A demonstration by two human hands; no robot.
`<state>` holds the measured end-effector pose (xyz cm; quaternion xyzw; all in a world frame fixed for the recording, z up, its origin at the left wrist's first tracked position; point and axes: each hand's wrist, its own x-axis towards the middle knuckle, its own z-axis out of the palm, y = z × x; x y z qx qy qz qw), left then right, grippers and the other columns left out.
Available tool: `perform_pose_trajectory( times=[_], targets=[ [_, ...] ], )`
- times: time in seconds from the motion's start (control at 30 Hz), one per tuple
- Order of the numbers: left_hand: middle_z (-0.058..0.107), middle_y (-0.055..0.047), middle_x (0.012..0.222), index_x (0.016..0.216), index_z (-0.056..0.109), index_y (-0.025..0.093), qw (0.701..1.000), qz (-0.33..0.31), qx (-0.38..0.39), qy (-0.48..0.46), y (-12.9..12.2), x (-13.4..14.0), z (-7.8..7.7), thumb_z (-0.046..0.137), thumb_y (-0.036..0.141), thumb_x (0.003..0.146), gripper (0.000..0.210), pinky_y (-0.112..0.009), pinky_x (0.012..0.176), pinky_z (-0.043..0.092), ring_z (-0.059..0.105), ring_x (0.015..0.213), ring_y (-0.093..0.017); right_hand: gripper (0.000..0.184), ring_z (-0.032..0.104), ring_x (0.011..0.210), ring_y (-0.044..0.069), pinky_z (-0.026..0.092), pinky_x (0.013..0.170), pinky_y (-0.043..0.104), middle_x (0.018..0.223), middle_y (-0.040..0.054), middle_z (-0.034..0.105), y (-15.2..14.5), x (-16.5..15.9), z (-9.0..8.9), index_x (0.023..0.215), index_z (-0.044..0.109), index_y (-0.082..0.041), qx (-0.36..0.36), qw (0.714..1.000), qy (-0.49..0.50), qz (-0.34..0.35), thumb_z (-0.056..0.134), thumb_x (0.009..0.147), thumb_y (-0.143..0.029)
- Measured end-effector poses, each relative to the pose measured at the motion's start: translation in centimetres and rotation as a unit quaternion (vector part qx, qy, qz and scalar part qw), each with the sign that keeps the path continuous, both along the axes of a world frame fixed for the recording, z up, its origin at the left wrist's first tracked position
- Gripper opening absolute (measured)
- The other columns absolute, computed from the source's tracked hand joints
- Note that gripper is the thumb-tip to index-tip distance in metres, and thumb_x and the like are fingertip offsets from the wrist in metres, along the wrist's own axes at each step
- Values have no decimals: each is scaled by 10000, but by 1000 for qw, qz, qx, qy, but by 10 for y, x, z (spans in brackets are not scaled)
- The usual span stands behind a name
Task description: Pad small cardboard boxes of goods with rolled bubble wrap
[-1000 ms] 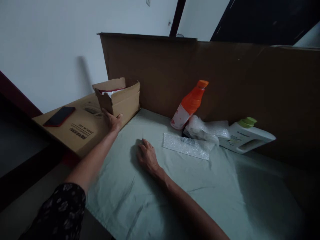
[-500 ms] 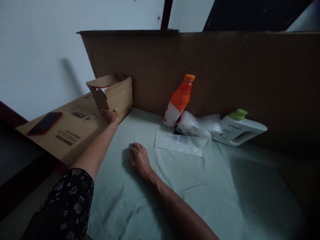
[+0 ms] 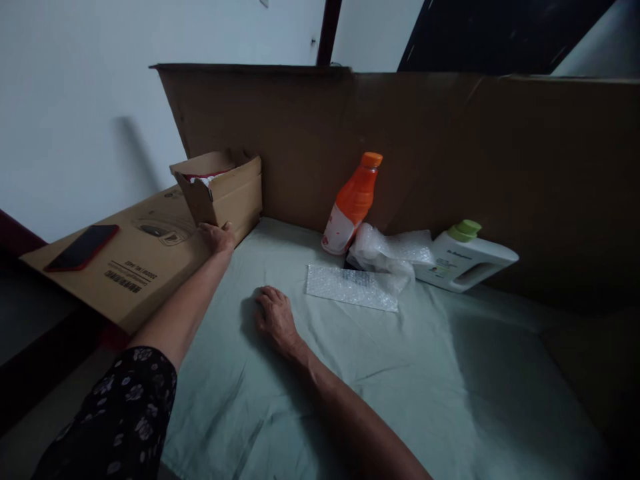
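Note:
My left hand (image 3: 217, 237) is at the lower near corner of an open-topped cardboard box (image 3: 233, 197), its thumb on the right-hand face and the other fingers partly hidden at the corner. Something red and white (image 3: 207, 179) shows inside the box; its kind cannot be made out. On the pale green cloth (image 3: 370, 373) rests my right hand (image 3: 276, 317), holding nothing, its fingers loosely bent. To its right lies a flat strip of bubble wrap (image 3: 350, 288), with a crumpled bubble-wrap bundle (image 3: 387, 245) behind.
An orange-capped bottle (image 3: 353, 203) leans behind the bubble wrap. A white jug with a green cap (image 3: 473, 260) tilts farther right. A phone (image 3: 84, 247) lies on a printed cardboard sheet (image 3: 150, 257) at left. A tall cardboard panel (image 3: 300, 120) stands along the back.
The view has shifted slightly, so most things sit a little farther left in it. Both hands keep their places at the box and on the cloth.

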<state>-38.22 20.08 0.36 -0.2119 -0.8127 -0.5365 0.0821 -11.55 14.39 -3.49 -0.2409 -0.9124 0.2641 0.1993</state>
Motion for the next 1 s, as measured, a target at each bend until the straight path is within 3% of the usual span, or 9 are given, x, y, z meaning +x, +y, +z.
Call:
perform_pose_trajectory(
  times=[0.07, 0.13, 0.27, 0.37, 0.53, 0.83, 1.0],
  targets=[
    [211, -370, 1646, 1579, 175, -38, 1000, 6, 1, -25, -11, -2, 8, 763, 329, 862, 997, -658, 1261, 182, 218, 1566, -455, 325, 530, 1344, 270, 409, 1139, 449, 1398, 129, 640, 1, 0, 0, 1169, 728, -181, -3, 1000, -1, 0, 652, 857, -126],
    [126, -416, 1647, 1556, 65, -121, 1000, -9, 6, -16, -25, -8, 22, 832, 300, 792, 1162, -570, 1297, 133, 125, 1598, -430, 320, 528, 1347, 280, 411, 1136, 452, 1399, 136, 641, 1, -1, 0, 1153, 732, -169, -6, 1000, -1, 1, 659, 846, -119],
    [33, -307, 1716, 1589, -17, -40, 995, -79, 15, 57, -47, -32, 58, 902, 181, 690, 1305, -392, 1320, 62, 39, 1630, -284, 340, 530, 1339, 287, 403, 1135, 459, 1401, 144, 640, 2, -1, -1, 1166, 726, -153, -9, 1000, 2, 2, 658, 837, -103],
    [31, -297, 1721, 1587, -24, -38, 989, -121, 19, 79, -48, -46, 74, 918, 98, 624, 1353, -368, 1316, 75, 61, 1628, -260, 325, 531, 1337, 281, 403, 1129, 453, 1396, 150, 642, 2, -1, -1, 1160, 728, -147, -9, 1000, 4, 2, 660, 845, -110],
    [108, -328, 1698, 1581, -26, -49, 991, -113, 37, 66, -40, -45, 74, 884, 63, 634, 1318, -429, 1310, 145, 152, 1606, -312, 319, 537, 1333, 273, 406, 1123, 446, 1387, 139, 651, 3, 0, -2, 1148, 730, -160, -7, 1000, 4, 2, 666, 840, -108],
    [230, -242, 1688, 1617, 32, 24, 996, -24, 38, 83, -40, -36, 66, 851, 109, 621, 1292, -432, 1299, 187, 220, 1572, -324, 342, 533, 1338, 270, 404, 1127, 455, 1387, 116, 650, 2, 0, -4, 1158, 727, -194, -11, 1000, 5, 0, 642, 838, -108],
    [298, -272, 1639, 1614, 39, 0, 996, -33, 31, 72, -34, -34, 66, 855, 112, 628, 1285, -468, 1278, 228, 309, 1511, -347, 335, 523, 1352, 271, 402, 1132, 450, 1403, 120, 641, 1, 1, -2, 1168, 721, -184, -10, 1000, -3, 2, 651, 846, -123]
  ],
)
